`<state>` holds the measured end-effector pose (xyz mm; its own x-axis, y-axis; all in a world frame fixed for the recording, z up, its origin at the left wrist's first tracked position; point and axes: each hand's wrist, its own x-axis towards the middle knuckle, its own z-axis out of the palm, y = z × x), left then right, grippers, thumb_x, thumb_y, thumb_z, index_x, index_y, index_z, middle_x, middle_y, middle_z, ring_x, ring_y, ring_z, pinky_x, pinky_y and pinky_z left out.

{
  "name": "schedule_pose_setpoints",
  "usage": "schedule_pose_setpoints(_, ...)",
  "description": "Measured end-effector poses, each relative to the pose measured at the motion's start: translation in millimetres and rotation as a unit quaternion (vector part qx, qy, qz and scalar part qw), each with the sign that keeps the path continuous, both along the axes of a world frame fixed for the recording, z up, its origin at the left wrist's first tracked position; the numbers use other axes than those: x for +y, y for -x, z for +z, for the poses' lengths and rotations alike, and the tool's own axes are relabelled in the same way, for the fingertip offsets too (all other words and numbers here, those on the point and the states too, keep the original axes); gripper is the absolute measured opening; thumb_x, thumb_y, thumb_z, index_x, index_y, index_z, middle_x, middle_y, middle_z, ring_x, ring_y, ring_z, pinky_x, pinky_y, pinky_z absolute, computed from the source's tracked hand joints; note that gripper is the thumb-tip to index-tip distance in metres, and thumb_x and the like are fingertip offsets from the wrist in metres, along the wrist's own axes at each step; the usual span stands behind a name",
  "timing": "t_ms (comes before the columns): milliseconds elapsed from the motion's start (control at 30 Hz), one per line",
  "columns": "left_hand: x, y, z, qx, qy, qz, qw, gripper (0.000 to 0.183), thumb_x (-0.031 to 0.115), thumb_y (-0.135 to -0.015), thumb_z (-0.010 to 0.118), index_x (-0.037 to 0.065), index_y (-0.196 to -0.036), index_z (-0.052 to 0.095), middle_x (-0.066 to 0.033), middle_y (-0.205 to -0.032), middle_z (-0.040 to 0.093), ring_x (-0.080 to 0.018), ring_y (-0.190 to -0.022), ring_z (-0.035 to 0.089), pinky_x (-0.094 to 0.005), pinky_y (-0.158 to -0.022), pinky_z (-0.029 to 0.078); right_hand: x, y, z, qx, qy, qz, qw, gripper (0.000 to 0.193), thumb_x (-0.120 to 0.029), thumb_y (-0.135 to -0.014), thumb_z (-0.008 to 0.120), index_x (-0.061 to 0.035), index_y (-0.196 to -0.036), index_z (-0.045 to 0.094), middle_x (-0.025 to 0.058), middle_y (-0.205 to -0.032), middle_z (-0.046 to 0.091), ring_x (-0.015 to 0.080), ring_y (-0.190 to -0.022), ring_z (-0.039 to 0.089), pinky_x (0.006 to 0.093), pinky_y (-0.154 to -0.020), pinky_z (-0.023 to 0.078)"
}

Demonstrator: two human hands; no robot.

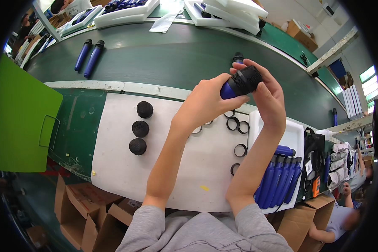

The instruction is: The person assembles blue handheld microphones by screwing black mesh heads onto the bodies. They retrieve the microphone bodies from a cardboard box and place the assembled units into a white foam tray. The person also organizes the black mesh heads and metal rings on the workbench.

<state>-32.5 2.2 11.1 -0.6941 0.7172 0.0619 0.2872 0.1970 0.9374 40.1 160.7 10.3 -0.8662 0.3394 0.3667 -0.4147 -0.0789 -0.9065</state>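
Observation:
Above the far edge of the white work sheet, I hold a blue handheld microphone with a black mesh head. My left hand is closed round its blue body, most of which is hidden. Around the mesh head curl the fingers and thumb of my right hand. Three loose black mesh heads lie in a column on the sheet, left of my left forearm. Several black rings are scattered between my forearms, some partly covered. To the right, a white foam tray holds several blue microphone bodies.
A green belt runs beyond the sheet, carrying two blue microphones at left and one behind my hands. Foam trays stand along its far side. A green panel rises at left; cardboard boxes sit below. People work nearby.

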Motion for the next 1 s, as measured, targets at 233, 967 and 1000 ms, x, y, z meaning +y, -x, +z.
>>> schedule_pose_setpoints(233, 7.2, 0.9, -8.0, 0.122, 0.064, 0.109, 0.984, 0.045, 0.037, -0.084, 0.080, -0.001, -0.102, 0.063, -0.0112, -0.074, 0.067, -0.0185, -0.067, 0.067, -0.0327, -0.064, 0.053, 5.3, 13.0, -5.9, -0.161, -0.092, -0.138, 0.973, 0.053, -0.037, -0.089, 0.080, 0.0053, -0.115, 0.063, 0.0151, -0.107, 0.071, 0.0155, -0.100, 0.067, 0.0316, -0.091, 0.051)
schedule_pose_setpoints(967, 17.3, -3.5, -17.2, -0.197, -0.040, -0.303, 0.932, 0.036, 0.019, -0.077, 0.078, 0.000, -0.101, 0.060, -0.0071, -0.070, 0.066, -0.0154, -0.058, 0.065, -0.0304, -0.057, 0.053, 17.8, 3.3, -8.0, 0.269, 0.211, 0.335, 0.878, 0.020, -0.004, -0.087, 0.067, -0.0117, -0.091, 0.049, 0.0042, -0.077, 0.054, 0.0182, -0.069, 0.061, 0.0480, -0.104, 0.049)
schedule_pose_setpoints(1000, 16.5, -2.6, -18.1, -0.256, -0.045, -0.384, 0.886, 0.037, 0.019, -0.077, 0.078, 0.000, -0.103, 0.059, -0.0063, -0.071, 0.066, -0.0143, -0.058, 0.065, -0.0301, -0.056, 0.053, 14.7, 8.1, -15.8, 0.308, 0.262, 0.376, 0.834, 0.018, -0.006, -0.087, 0.069, -0.0087, -0.096, 0.053, 0.0062, -0.078, 0.058, 0.0185, -0.071, 0.063, 0.0484, -0.104, 0.049)
